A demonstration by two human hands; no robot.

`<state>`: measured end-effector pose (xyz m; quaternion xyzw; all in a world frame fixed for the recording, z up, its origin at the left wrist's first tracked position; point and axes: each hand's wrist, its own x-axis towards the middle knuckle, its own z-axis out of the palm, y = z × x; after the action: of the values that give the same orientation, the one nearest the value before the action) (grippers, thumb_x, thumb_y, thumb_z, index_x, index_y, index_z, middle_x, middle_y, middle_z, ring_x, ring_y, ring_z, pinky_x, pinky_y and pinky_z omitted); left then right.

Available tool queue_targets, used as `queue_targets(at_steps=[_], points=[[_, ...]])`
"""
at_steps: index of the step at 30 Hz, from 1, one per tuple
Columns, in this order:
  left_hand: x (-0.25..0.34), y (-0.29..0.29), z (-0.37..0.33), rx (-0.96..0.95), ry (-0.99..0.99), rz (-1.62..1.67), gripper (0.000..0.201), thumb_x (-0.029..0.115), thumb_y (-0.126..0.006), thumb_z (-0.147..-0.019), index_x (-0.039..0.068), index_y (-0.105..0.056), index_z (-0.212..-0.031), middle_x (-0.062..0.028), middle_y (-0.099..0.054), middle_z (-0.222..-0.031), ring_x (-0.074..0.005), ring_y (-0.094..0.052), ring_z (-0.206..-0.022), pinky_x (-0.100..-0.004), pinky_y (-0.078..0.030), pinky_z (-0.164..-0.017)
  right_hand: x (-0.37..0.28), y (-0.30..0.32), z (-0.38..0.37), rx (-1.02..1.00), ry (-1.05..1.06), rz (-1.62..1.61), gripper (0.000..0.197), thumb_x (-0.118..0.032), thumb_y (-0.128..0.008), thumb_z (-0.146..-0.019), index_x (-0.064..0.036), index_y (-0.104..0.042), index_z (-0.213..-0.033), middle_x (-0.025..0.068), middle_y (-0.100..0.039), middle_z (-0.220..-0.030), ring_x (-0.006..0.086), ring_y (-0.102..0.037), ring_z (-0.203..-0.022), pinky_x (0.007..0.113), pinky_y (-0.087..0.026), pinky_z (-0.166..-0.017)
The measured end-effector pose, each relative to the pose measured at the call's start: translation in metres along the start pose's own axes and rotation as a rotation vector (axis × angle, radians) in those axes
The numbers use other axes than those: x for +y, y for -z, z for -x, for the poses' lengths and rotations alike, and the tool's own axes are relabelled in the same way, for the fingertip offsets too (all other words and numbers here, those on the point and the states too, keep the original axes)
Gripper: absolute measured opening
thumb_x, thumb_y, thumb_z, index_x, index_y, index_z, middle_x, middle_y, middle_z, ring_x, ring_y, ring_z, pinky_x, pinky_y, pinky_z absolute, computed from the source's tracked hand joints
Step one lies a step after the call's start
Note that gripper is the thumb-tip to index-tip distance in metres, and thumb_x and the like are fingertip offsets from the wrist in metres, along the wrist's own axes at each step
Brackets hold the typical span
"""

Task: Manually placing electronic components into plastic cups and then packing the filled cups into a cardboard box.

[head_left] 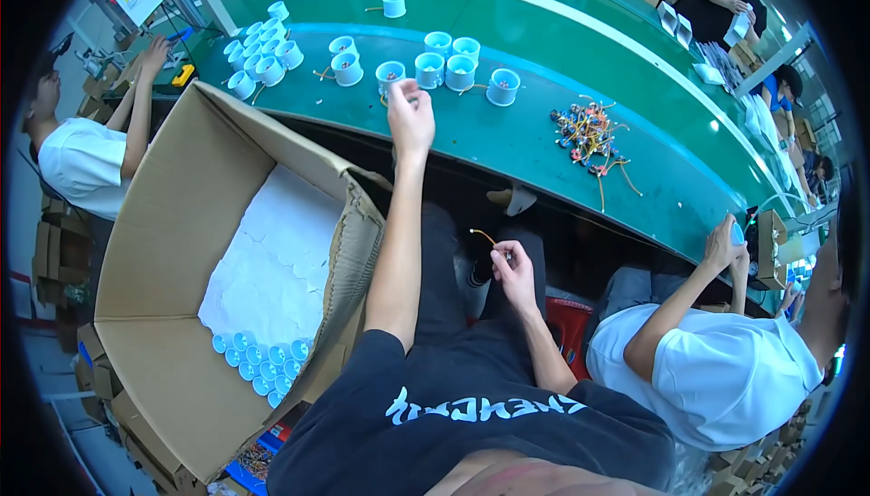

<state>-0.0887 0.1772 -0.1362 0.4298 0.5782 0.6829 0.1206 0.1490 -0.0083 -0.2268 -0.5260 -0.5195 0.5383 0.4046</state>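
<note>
My left hand [411, 120] reaches over the near edge of the green work surface, fingers curled in at the front of a light-blue round cup [391, 71]. The fingers hide whatever they pinch, and I cannot tell whether they touch that cup. Over my lap, my right hand [517, 277] is closed on a small part with an orange wire [483, 235] sticking out to the left. To the right on the surface lies a tangled heap of small wired parts [587, 136]. More light-blue cups [503, 87] stand around the left hand, several with small parts inside.
A large open cardboard box [154, 288] stands at my left, holding white sheets [272, 251] and rows of light-blue cups [263, 371]. A clustered group of cups [269, 70] stands at the far left of the surface. Co-workers sit on both sides [82, 165] [716, 369].
</note>
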Motion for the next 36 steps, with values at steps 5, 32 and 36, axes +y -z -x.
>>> queue_targets(at_steps=[5, 32, 36], points=[[0.012, -0.059, -0.032, 0.079, -0.492, -0.588, 0.045, 0.014, -0.072, -0.080, -0.005, -0.052, -0.115, -0.0184, -0.065, -0.098, -0.0339, -0.061, -0.097, -0.0423, -0.047, -0.088, -0.057, 0.025, -0.019, -0.040, 0.081, -0.282, 0.017, -0.003, -0.058, -0.093, 0.0003, -0.058, -0.110, 0.0031, -0.059, -0.087, 0.0066, -0.055, -0.071, 0.020, -0.045, -0.059], [0.059, -0.027, 0.161, -0.303, -0.052, 0.462, 0.066, 0.029, -0.073, -0.083, 0.001, -0.041, -0.134, -0.0161, -0.049, -0.130, -0.0269, -0.049, -0.122, -0.0393, -0.040, -0.103, -0.087, 0.043, -0.091, -0.051, 0.240, -0.477, 0.041, 0.000, -0.061, -0.091, 0.0038, -0.047, -0.129, 0.0092, -0.055, -0.111, 0.0155, -0.054, -0.109, 0.028, -0.045, -0.093], [0.046, -0.018, 0.158, -0.320, 0.208, 0.642, 0.074, 0.049, -0.060, -0.089, 0.000, -0.036, -0.138, -0.0140, -0.055, -0.124, -0.0249, -0.053, -0.119, -0.0389, -0.042, -0.102, -0.092, 0.026, -0.080, -0.063, 0.335, -0.480, 0.039, 0.003, -0.064, -0.087, 0.0038, -0.052, -0.123, 0.0098, -0.050, -0.117, 0.0149, -0.057, -0.102, 0.023, -0.051, -0.081]])
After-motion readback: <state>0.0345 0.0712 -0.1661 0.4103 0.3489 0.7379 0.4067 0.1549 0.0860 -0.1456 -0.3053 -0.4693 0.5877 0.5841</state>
